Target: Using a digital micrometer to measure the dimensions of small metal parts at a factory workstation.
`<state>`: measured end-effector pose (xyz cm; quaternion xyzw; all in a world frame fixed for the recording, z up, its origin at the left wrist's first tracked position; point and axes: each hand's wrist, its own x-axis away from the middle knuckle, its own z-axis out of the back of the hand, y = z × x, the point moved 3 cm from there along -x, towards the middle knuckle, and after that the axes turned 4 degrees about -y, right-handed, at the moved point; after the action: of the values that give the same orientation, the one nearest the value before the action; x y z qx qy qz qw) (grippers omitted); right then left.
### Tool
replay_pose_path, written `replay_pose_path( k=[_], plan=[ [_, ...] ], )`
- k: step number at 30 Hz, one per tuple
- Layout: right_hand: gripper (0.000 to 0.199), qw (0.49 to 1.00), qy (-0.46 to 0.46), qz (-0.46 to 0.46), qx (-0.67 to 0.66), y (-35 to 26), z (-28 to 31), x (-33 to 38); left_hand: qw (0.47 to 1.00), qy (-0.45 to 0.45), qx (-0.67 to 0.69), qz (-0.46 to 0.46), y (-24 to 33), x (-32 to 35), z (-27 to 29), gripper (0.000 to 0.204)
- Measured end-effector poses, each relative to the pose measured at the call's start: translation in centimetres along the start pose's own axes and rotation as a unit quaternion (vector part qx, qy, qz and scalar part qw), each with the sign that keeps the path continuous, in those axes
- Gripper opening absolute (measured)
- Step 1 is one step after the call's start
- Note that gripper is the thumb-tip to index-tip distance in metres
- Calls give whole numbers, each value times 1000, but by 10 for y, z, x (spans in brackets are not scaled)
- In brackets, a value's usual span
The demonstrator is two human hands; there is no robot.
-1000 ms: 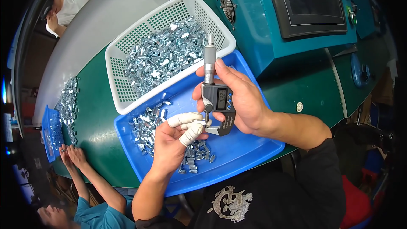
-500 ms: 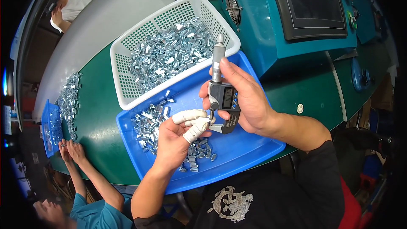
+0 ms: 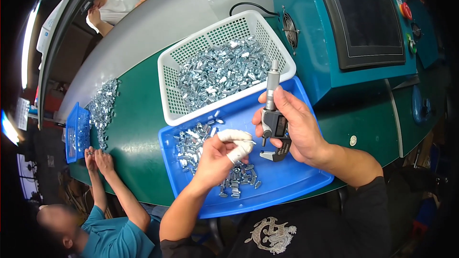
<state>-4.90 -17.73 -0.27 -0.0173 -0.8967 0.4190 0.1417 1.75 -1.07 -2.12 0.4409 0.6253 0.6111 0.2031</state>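
Observation:
My right hand is wrapped round a digital micrometer, held upright with its thimble at the top and its jaw gap at the bottom. Nothing shows between the jaws. Just left of them, my left hand is closed in a pinch, white coverings on its thumb and a finger. Whatever lies in that pinch is mostly hidden; only a tiny tip shows. Both hands are over a blue tray, whose left part holds loose small silvery metal parts.
A white perforated basket full of such metal parts rests against the tray's far side. A teal machine with a screen stands at the far right. On the left, a co-worker's hands are by a blue basket and a pile of parts.
My left hand has drawn away from the micrometer's jaws, where its fingertips were before, leaving a gap. The whole view has shifted, so the scene sits further right and lower.

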Motion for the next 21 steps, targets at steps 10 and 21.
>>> replay_pose_path(
  k=[10, 21],
  plan=[
    [39, 1000, 7, -9, -10, -1, 0, 1, 919, 240, -276, -146, 19, 0, 31, 20],
    [44, 1000, -2, -20, -4, 0, -4, 0, 691, 213, -686, -86, -7, -20, 23, 23]
  ],
)
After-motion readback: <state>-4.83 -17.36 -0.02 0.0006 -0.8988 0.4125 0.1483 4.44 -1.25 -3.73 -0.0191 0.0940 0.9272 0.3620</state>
